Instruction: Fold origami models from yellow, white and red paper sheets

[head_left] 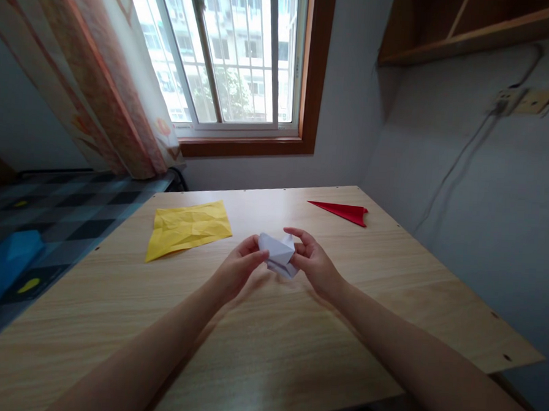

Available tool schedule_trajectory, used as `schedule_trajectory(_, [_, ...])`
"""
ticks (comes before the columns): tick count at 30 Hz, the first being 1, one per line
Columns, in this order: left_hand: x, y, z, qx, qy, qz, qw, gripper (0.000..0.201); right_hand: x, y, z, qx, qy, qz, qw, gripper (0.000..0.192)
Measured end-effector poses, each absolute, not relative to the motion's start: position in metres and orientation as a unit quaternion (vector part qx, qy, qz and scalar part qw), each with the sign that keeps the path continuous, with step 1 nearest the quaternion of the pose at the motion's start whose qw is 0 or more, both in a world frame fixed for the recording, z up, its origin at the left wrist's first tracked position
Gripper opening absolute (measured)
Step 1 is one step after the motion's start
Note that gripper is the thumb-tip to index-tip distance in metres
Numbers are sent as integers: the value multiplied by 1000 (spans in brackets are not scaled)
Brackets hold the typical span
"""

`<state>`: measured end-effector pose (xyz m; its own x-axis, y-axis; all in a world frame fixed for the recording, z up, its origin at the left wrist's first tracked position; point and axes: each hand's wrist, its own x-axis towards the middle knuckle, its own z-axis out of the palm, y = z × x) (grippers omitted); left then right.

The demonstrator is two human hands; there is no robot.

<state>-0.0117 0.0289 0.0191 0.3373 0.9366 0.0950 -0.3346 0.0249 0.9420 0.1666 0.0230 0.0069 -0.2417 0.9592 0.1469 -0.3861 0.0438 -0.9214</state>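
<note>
A folded white paper (277, 250) with several angled flaps is held just above the middle of the wooden table (267, 352). My left hand (241, 262) pinches its left side, the thumb lying on the front face. On the other side, my right hand (315, 263) grips the right edge, its index finger raised over the top and the other fingertips partly hidden by the paper. A creased yellow sheet (190, 225) lies flat to the left. Farther back on the right rests a red paper plane (341, 211), folded narrow and pointing left.
Beyond the table's far edge is a window (231, 56) with a curtain (115, 74) at its left. A bed with a checked cover (86, 202) adjoins the left side, bearing a blue item (9, 262). A shelf (476, 38) and a socket with a cord (503, 104) are on the right wall.
</note>
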Motion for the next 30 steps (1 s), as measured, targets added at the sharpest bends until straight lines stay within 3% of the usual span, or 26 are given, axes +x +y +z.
schedule_trajectory(6, [-16,29,23,544,283,504,608,25,164,29,-1,-322,-430,606,586,74])
schedule_trajectory(13, [-27,29,24,626,303,469,544,31,171,38,-4,-383,-375,578,616,57])
schedule_trajectory(20, [-26,38,23,524,350,568,529,29,177,41,-2,-379,-354,597,612,40])
schedule_trajectory(30, [-18,32,21,512,397,564,513,32,178,44,-3,-344,-315,618,633,37])
